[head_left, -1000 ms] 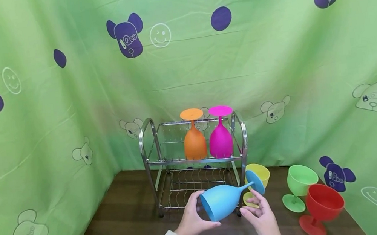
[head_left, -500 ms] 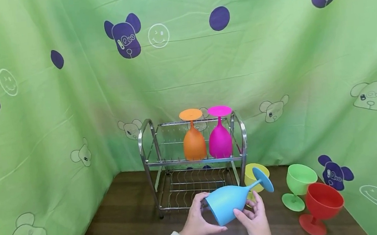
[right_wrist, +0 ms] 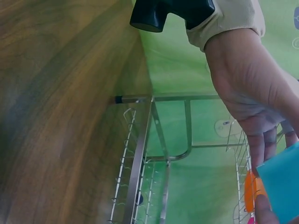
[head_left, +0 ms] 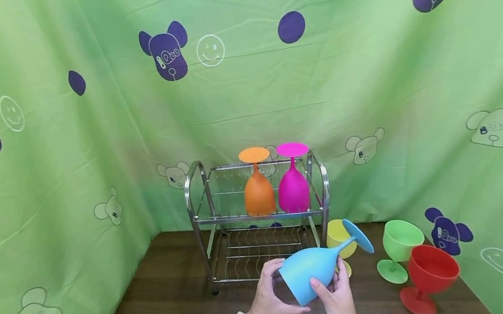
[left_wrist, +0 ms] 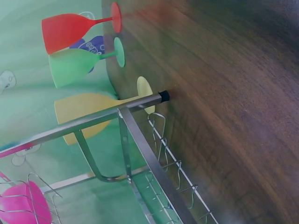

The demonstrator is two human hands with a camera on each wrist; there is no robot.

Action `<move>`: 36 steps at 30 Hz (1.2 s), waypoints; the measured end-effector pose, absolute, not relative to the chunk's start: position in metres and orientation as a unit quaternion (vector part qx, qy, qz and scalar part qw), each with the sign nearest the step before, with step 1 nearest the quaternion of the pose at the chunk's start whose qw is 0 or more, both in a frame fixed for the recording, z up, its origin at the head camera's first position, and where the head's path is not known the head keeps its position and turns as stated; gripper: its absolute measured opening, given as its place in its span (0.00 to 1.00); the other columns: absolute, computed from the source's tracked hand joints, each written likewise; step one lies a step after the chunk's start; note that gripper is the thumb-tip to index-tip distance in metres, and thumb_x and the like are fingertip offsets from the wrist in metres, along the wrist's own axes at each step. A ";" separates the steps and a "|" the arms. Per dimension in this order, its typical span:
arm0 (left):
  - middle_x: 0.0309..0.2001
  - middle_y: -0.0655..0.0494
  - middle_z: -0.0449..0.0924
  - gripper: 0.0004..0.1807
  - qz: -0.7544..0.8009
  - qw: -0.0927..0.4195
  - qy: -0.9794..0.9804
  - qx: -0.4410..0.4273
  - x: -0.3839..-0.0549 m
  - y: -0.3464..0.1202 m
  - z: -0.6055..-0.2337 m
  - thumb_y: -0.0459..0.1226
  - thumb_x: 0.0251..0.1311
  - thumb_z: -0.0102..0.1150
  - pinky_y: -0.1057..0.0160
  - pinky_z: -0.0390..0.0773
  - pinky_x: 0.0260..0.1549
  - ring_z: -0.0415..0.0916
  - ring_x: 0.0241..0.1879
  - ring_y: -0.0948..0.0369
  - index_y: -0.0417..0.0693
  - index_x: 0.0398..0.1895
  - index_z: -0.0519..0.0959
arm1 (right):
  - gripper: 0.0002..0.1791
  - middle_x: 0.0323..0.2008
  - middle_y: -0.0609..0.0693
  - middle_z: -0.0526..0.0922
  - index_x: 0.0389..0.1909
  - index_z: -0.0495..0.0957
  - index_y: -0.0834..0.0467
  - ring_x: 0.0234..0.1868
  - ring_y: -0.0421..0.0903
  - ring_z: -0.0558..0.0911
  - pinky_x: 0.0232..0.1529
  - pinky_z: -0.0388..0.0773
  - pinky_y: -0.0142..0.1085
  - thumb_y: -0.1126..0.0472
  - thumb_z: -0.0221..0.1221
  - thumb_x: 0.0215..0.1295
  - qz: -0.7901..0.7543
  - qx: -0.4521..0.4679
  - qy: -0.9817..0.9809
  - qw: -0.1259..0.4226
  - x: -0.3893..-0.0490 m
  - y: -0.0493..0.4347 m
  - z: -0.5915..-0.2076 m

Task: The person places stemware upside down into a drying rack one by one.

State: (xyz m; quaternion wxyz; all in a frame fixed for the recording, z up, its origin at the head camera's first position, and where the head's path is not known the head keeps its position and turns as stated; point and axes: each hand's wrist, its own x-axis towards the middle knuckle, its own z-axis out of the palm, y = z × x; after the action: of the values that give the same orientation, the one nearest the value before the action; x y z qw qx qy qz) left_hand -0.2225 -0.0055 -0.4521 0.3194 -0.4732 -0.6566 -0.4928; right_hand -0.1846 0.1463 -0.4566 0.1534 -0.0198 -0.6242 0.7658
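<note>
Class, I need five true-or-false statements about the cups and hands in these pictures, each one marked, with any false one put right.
1. The left hand and the right hand both hold the blue cup. True.
2. The orange cup and the pink cup are upside down on the upper level of the rack. True.
3. The blue cup stands upright on its base. False: it is tilted over in the hands.
4. The light green cup and the red cup stand on the table. True.
5. In the head view, the orange cup is right of the pink cup. False: it is on the left.
</note>
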 end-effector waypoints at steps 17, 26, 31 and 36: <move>0.57 0.40 0.64 0.58 -0.455 0.338 -0.690 -0.450 -0.251 -0.012 -0.489 0.41 0.25 0.82 0.59 0.77 0.46 0.69 0.53 0.51 0.31 0.63 0.58 | 0.52 0.68 0.75 0.48 0.73 0.31 0.66 0.49 0.28 0.68 0.46 0.71 0.21 0.75 0.57 0.58 0.760 -0.007 -0.617 0.205 -0.188 0.141 -0.450; 0.56 0.42 0.69 0.41 -0.544 0.276 -0.696 -0.379 -0.260 -0.039 -0.482 0.47 0.52 0.69 0.56 0.76 0.45 0.70 0.51 0.51 0.32 0.62 0.61 | 0.54 0.66 0.71 0.52 0.73 0.33 0.66 0.52 0.31 0.69 0.49 0.70 0.20 0.79 0.58 0.52 0.744 0.035 -0.626 0.231 -0.194 0.141 -0.438; 0.50 0.40 0.73 0.37 -0.536 0.328 -0.727 -0.276 -0.268 -0.055 -0.473 0.25 0.42 0.69 0.57 0.78 0.42 0.71 0.48 0.53 0.35 0.59 0.66 | 0.55 0.64 0.68 0.54 0.73 0.35 0.66 0.54 0.33 0.69 0.49 0.72 0.23 0.80 0.59 0.50 0.741 0.072 -0.624 0.240 -0.202 0.139 -0.428; 0.47 0.37 0.74 0.30 -0.546 0.368 -0.732 -0.174 -0.279 -0.075 -0.465 0.17 0.44 0.64 0.61 0.77 0.40 0.73 0.46 0.59 0.27 0.55 0.68 | 0.56 0.63 0.69 0.56 0.73 0.36 0.65 0.54 0.34 0.70 0.50 0.71 0.24 0.80 0.61 0.48 0.731 0.094 -0.632 0.240 -0.214 0.136 -0.416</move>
State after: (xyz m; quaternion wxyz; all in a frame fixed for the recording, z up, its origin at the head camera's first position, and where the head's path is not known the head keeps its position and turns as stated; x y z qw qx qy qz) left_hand -0.2787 -0.0749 -0.4654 0.3682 -0.1743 -0.7322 -0.5459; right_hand -0.2140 0.1356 -0.4160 0.2403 0.0936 -0.6323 0.7306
